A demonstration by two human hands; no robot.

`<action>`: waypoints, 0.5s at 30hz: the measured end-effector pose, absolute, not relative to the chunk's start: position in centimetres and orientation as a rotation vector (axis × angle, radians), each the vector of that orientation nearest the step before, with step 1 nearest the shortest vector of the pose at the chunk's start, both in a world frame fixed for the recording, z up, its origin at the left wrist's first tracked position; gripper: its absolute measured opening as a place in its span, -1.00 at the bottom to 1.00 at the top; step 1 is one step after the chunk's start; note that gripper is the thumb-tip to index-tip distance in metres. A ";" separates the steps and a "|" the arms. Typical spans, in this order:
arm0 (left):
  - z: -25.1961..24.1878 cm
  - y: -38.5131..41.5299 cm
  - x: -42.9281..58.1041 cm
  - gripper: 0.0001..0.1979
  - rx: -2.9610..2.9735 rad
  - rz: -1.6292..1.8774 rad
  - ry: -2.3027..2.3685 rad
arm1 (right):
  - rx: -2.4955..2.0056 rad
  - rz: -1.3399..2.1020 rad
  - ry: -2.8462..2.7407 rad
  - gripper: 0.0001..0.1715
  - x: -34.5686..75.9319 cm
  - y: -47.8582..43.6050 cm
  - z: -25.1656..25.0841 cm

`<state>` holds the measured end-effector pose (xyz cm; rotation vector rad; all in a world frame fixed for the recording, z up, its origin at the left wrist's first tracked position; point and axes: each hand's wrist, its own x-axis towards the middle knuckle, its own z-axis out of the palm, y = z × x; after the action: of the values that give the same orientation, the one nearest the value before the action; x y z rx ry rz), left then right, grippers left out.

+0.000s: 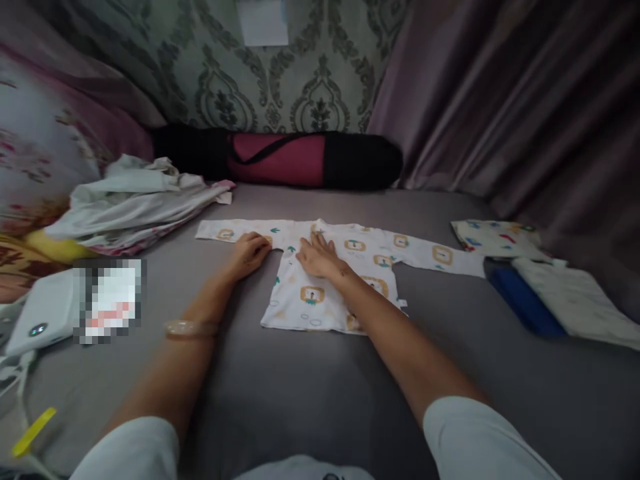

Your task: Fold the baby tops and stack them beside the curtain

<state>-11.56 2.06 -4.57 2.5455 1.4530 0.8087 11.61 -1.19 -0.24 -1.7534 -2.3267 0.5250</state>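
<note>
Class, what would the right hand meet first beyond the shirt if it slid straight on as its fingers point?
Probably the long black-and-red roll, after the right hand crosses the shirt and some grey surface; its exact heading and depth are hard to judge.

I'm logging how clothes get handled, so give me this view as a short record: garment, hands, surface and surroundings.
Garment: white printed long-sleeved shirt, spread out
Left hand: fingers curled at the lower edge of the left-side sleeve; grip unclear
Right hand: palm down on the shirt's upper part
Surface: grey covering
To the left: crumpled pale cloth, white device with a cable
To the right: folded patterned cloth, blue item, off-white cloth
Behind: long black-and-pink bundle
</note>
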 end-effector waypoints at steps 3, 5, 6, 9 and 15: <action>-4.1 1.7 -11.6 -0.67 2.525 0.788 1.442 | -1.629 0.700 -2.327 -0.54 14.7 -4.6 1.5; -3.7 1.4 -11.7 -0.69 2.500 0.756 1.429 | -1.471 0.725 -2.320 -0.63 18.0 -6.8 2.5; -3.4 1.3 -11.8 -0.70 2.489 0.740 1.415 | -1.488 0.680 -2.284 -0.64 19.9 -7.9 2.9; -2.4 0.2 -11.8 -0.72 2.477 0.716 1.461 | -1.851 0.543 -2.130 -0.64 25.8 -11.2 3.0; -1.0 -6.5 -10.2 -0.56 2.179 0.293 1.790 | -2.306 0.612 -1.913 -0.58 30.4 -16.7 0.9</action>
<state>-10.21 -6.52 -1.03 2.1788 1.7898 0.2927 30.43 -16.67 0.94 -2.3058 -1.9128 0.6118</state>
